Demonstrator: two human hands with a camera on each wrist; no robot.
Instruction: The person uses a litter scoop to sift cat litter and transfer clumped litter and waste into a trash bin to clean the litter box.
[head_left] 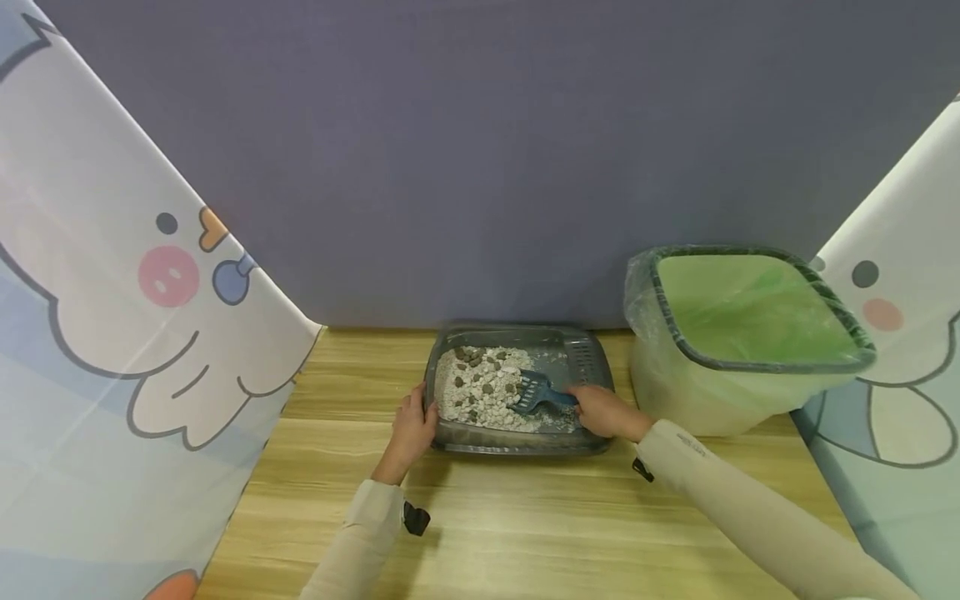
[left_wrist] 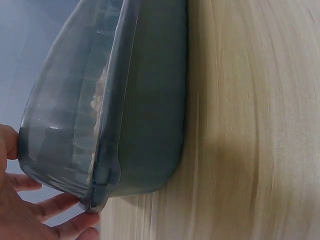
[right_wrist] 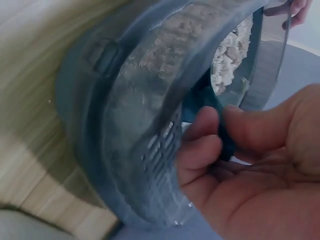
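Wood-grained worktop (head_left: pixel 517 525) is seen nearest. On it, the left side of a grey litter tray (head_left: pixel 517 444) is held in the grip of the left hand (head_left: pixel 413 427), thumb over the rim. A blue scoop (head_left: pixel 536 392) is gripped by its handle in the right hand (head_left: pixel 602 411), and its slotted head is set inside the tray, against pale litter (head_left: pixel 472 400) dotted with dark clumps (head_left: pixel 488 388). To the right, a bin (head_left: pixel 690 400) is lined with a clear bag (head_left: pixel 640 300). Behind, a grey wall (head_left: pixel 480 167) is seen.
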